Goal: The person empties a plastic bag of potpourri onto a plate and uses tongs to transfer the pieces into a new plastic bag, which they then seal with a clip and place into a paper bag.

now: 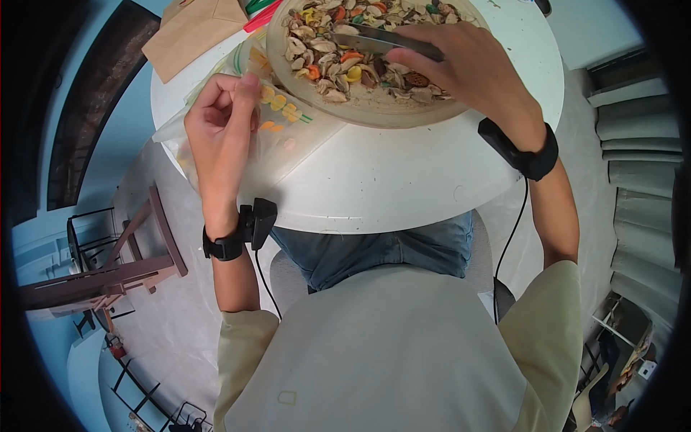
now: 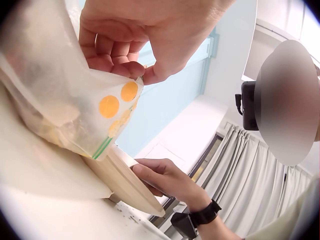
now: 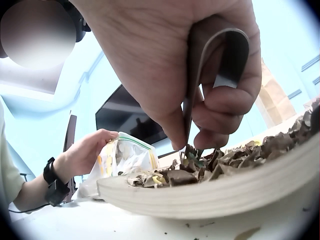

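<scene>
My left hand (image 1: 227,137) pinches the rim of a translucent zip bag (image 2: 75,120) with orange dots and a green seal; the bag's mouth stands open in the right wrist view, with pieces inside. Metal tweezers (image 3: 196,65) are gripped in my right hand (image 1: 471,68), their tips down at the dried pieces (image 1: 327,57) in a round, pale tray (image 3: 215,200). Whether the tips hold a piece cannot be told. Brown, cream, orange, yellow and green bits fill much of the tray, which stands right beside the bag.
On the white round table (image 1: 374,180), a brown paper bag (image 1: 188,39) lies at the back left, near red and green strips (image 1: 263,16). Small crumbs dot the tabletop in front of the tray. A wooden frame (image 1: 155,245) stands on the floor at left.
</scene>
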Available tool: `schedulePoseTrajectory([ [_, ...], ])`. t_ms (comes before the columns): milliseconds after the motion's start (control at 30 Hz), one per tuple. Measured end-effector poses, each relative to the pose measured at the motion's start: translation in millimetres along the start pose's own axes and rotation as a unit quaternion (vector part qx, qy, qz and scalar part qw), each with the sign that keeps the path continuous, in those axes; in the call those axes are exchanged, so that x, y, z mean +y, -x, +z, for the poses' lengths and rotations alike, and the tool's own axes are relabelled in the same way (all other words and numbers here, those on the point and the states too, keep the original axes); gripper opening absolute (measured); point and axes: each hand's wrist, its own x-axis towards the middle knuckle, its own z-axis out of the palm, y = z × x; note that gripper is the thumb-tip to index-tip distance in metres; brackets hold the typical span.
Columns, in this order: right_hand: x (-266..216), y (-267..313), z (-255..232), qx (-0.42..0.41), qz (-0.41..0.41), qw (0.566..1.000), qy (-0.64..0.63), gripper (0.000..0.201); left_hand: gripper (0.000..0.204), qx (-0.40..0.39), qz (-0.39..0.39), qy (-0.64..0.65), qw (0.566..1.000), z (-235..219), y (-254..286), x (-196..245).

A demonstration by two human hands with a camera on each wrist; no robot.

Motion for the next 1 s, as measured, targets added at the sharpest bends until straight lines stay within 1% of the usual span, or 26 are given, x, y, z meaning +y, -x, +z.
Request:
schedulePoseTrajectory([
  [33,1,-3,-3,0.001,-0.003,1.0,-0.001,0.048,0.024,0.002,-0.005,-0.005,1.0,0,0,1],
  [100,5,-6,-8,0.006,-0.06,0.998,0.035,0.046,0.024,0.003,-0.005,-0.006,1.0,-1,0,1],
  [133,7,-6,-4,0.007,-0.058,0.998,0.034,0.046,0.024,0.0,-0.006,-0.006,1.0,0,0,1],
  [200,6,-7,5,0.012,-0.018,0.999,-0.047,0.046,0.024,-0.002,-0.005,-0.002,1.0,0,-1,2],
  [233,2,-8,2,0.012,-0.017,0.999,-0.047,0.046,0.024,-0.002,-0.004,0.003,1.0,-1,-1,2],
  [300,-10,-11,-6,0.012,-0.075,0.997,0.022,0.045,0.024,-0.002,-0.003,-0.001,1.0,1,-1,4],
  [333,-13,-12,-3,0.012,-0.077,0.997,0.021,0.045,0.024,0.0,-0.001,-0.006,1.0,0,-1,5],
  [400,-20,-12,5,0.018,-0.122,0.989,-0.083,0.042,0.024,0.005,-0.002,-0.011,1.0,-1,-1,4],
  [433,-26,-13,9,0.019,-0.123,0.989,-0.084,0.042,0.024,0.005,-0.004,-0.014,1.0,-1,-1,5],
  [500,-36,-11,15,-0.022,-0.154,0.984,-0.092,0.044,0.024,0.002,-0.003,-0.012,1.0,-1,-1,8],
  [533,-35,-10,17,-0.021,-0.152,0.984,-0.092,0.044,0.024,0.001,-0.003,-0.008,1.0,0,-1,8],
  [600,-35,-10,20,0.008,-0.148,0.987,-0.063,0.048,0.024,0.002,0.0,-0.003,1.0,-1,-1,7],
  [633,-34,-9,15,0.006,-0.148,0.987,-0.063,0.048,0.024,0.006,0.002,0.003,1.0,-1,0,6],
  [700,-31,-7,-1,-0.037,-0.033,0.997,-0.066,0.048,0.024,0.006,-0.001,-0.003,1.0,-1,1,5],
  [733,-26,-5,-3,-0.037,-0.038,0.996,-0.066,0.048,0.024,0.003,-0.002,-0.011,1.0,-2,1,5],
  [800,-12,1,-4,-0.032,0.018,0.999,-0.033,0.051,0.024,0.003,-0.002,-0.009,1.0,-2,0,4],
  [833,-8,3,1,-0.031,0.02,0.999,-0.034,0.051,0.024,-0.002,-0.004,-0.007,1.0,-1,0,3],
  [900,2,8,14,0.024,-0.039,0.999,0.024,0.052,0.024,-0.007,0.003,-0.003,1.0,-1,-1,3],
  [1000,2,5,18,0.022,-0.031,0.999,-0.009,0.05,0.024,-0.008,0.009,-0.004,1.0,0,-1,4],
])
